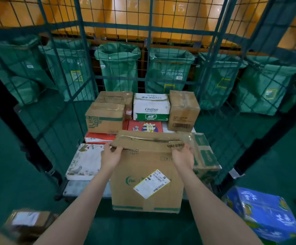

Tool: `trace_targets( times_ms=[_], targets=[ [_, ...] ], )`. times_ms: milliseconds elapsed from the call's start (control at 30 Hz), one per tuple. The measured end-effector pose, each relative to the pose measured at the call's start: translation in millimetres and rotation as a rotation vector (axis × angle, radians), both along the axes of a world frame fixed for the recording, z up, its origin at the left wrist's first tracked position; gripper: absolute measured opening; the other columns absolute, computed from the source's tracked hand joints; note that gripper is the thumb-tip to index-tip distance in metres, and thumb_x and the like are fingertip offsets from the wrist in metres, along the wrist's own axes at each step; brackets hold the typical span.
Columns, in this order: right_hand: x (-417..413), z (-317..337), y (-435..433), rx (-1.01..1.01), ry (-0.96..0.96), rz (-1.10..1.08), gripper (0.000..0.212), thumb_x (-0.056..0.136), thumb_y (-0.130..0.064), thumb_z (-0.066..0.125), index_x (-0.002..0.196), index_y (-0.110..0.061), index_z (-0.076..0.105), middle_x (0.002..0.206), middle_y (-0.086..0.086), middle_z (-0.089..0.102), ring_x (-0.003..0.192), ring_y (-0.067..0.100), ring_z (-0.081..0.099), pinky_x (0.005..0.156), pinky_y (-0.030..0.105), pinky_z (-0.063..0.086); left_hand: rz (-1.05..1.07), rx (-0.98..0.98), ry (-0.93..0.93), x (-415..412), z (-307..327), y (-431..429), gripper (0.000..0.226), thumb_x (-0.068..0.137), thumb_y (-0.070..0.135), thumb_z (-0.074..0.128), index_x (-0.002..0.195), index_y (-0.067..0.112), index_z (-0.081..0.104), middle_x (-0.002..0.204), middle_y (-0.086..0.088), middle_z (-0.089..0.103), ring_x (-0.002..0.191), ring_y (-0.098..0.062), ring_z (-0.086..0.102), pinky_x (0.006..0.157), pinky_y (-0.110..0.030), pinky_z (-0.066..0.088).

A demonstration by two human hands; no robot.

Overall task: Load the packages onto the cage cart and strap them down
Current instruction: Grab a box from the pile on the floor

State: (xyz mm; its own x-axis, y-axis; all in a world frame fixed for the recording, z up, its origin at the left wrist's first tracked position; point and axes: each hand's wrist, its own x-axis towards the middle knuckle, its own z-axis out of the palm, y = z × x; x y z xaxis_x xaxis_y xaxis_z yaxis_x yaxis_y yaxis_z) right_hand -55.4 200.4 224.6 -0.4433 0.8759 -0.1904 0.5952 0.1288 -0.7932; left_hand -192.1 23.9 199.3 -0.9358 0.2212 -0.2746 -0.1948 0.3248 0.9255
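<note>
A tall brown carton [143,175] with a white shipping label stands at the open front of the green wire cage cart [83,55]. My left hand [111,155] grips its top left edge and my right hand [183,157] grips its top right edge. Stacked in the cart behind it are a white Cestbon box [150,106], two brown cartons [104,117] [183,110] and a red box [144,126]. A white flowered package [85,160] lies to the carton's left and a green-printed carton [206,156] to its right.
A blue box [264,213] lies on the green floor at the right. A small brown parcel [28,220] with a white label lies at the lower left. Green sacks [119,66] hang in a row behind the cart, under orange chutes.
</note>
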Motion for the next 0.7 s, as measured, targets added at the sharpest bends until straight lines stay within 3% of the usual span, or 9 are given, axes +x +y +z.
trace_targets(
  times_ms=[67, 267, 367, 500, 700],
  targets=[
    [-26, -1, 14, -0.001, 0.027, -0.006, 0.062, 0.091, -0.015, 0.048, 0.148, -0.019, 0.024, 0.15, 0.008, 0.033, 0.127, 0.031, 0.041, 0.103, 0.04, 0.039, -0.009, 0.021, 0.017, -28, 1, 17, 0.052, 0.087, 0.036, 0.061, 0.132, 0.017, 0.043, 0.13, -0.005, 0.05, 0.112, -0.026, 0.052, 0.098, -0.042, 0.044],
    [-87, -15, 64, 0.006, 0.006, -0.032, 0.064, 0.087, -0.009, 0.045, 0.147, -0.019, 0.027, 0.141, 0.01, 0.044, 0.119, 0.031, 0.048, 0.099, 0.044, 0.044, -0.066, 0.093, -0.025, -88, -3, 71, 0.054, 0.088, 0.023, 0.064, 0.136, 0.013, 0.042, 0.128, -0.003, 0.051, 0.112, -0.022, 0.051, 0.093, -0.034, 0.044],
    [-127, -23, 107, 0.01, -0.019, 0.001, 0.064, 0.085, -0.006, 0.046, 0.146, -0.017, 0.028, 0.136, 0.01, 0.047, 0.115, 0.031, 0.051, 0.095, 0.043, 0.046, -0.096, 0.045, -0.062, -128, -11, 107, 0.064, 0.086, 0.034, 0.065, 0.141, 0.017, 0.038, 0.134, 0.0, 0.046, 0.124, -0.024, 0.045, 0.101, -0.036, 0.04],
    [-176, -35, 162, 0.006, -0.066, 0.068, 0.061, 0.09, -0.007, 0.043, 0.146, -0.017, 0.024, 0.139, 0.011, 0.045, 0.111, 0.029, 0.054, 0.087, 0.035, 0.049, -0.085, -0.033, -0.089, -177, -25, 152, 0.083, 0.065, 0.05, 0.065, 0.139, 0.021, 0.041, 0.138, -0.004, 0.047, 0.125, -0.026, 0.045, 0.104, -0.048, 0.04],
    [-246, -58, 241, -0.006, -0.101, 0.086, 0.054, 0.096, -0.025, 0.047, 0.145, -0.015, 0.028, 0.146, 0.008, 0.036, 0.12, 0.03, 0.049, 0.096, 0.04, 0.045, -0.03, -0.073, -0.094, -239, -36, 227, 0.059, 0.083, 0.032, 0.065, 0.138, 0.021, 0.045, 0.137, -0.004, 0.048, 0.124, -0.028, 0.046, 0.103, -0.043, 0.04]
  ],
)
